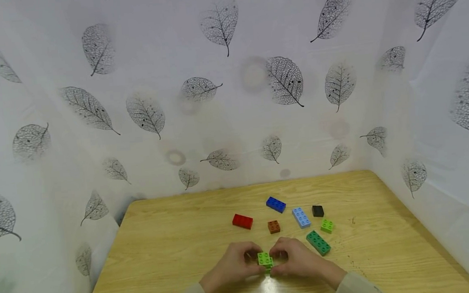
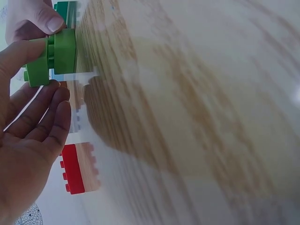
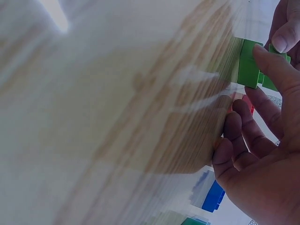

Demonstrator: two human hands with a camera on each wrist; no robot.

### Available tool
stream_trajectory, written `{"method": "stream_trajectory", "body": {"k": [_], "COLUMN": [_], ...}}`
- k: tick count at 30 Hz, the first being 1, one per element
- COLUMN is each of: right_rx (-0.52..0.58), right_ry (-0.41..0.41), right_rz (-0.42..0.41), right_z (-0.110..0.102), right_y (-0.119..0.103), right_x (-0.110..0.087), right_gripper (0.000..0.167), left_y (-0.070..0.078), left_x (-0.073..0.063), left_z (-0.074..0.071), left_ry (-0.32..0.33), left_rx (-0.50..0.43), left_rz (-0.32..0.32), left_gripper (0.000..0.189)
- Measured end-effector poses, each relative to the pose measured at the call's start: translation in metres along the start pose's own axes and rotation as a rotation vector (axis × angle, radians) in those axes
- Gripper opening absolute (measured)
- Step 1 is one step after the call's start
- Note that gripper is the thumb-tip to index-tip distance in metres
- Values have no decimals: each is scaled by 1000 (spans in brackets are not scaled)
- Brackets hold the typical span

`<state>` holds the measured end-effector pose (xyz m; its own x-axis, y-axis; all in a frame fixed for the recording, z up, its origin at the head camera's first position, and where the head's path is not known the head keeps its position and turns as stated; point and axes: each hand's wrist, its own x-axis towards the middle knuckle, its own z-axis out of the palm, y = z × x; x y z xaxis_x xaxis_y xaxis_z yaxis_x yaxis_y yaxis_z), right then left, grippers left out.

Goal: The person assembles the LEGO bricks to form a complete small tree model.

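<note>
Near the table's front edge, my left hand (image 1: 235, 263) pinches a lime-green toy building brick (image 2: 37, 68) between thumb and fingertips. My right hand (image 1: 298, 259) pinches a second green brick (image 3: 249, 64) directly beneath it, low over the tabletop. Both bricks have two-by-two studs or look that size. In the left wrist view, the lower brick's studs show in a narrow gap between the two, so they are not flush. From the head view, the upper brick hides most of the lower one.
Beyond the hands lie a red brick (image 1: 242, 221), brown brick (image 1: 273, 227), blue brick (image 1: 276, 204), light-blue brick (image 1: 301, 217) and black brick (image 1: 318, 211). A lime-green brick (image 1: 327, 226) and dark-green brick (image 1: 318, 242) lie right. Leaf-patterned curtains (image 1: 241, 128) surround the wooden table (image 1: 163, 242).
</note>
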<state>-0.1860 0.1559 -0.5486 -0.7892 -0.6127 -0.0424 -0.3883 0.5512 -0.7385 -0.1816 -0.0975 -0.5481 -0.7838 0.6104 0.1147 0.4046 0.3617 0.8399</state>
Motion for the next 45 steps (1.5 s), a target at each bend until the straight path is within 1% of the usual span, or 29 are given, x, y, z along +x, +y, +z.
{"method": "stream_trajectory", "body": {"k": [8, 12, 20, 27, 31, 35, 39, 45], "right_rx": [-8, -12, -23, -24, -18, -4, -4, -23], "right_ry": [3, 10, 10, 10, 20, 28, 25, 16], "right_rz": [-7, -23, -25, -23, -48, -62, -45, -35], "right_z": [0, 0, 0, 0, 0, 0, 0, 0], "right_y": [0, 0, 1, 2, 1, -1, -3, -4], "right_x": [0, 0, 0, -1, -2, -4, -4, -1], "right_gripper": [42, 40, 40, 44, 46, 43, 41, 31], "left_y": [2, 2, 3, 3, 3, 4, 4, 5], "left_x": [0, 1, 3, 5, 6, 6, 6, 5], "left_z": [3, 3, 5, 5, 5, 6, 6, 5], "left_ry": [-4, -8, -18, -26, -27, -33, -40, -47], "left_rx": [18, 18, 12, 40, 60, 81, 86, 74], "left_rz": [16, 22, 19, 19, 14, 17, 16, -20], "left_gripper": [30, 30, 28, 26, 25, 24, 21, 21]}}
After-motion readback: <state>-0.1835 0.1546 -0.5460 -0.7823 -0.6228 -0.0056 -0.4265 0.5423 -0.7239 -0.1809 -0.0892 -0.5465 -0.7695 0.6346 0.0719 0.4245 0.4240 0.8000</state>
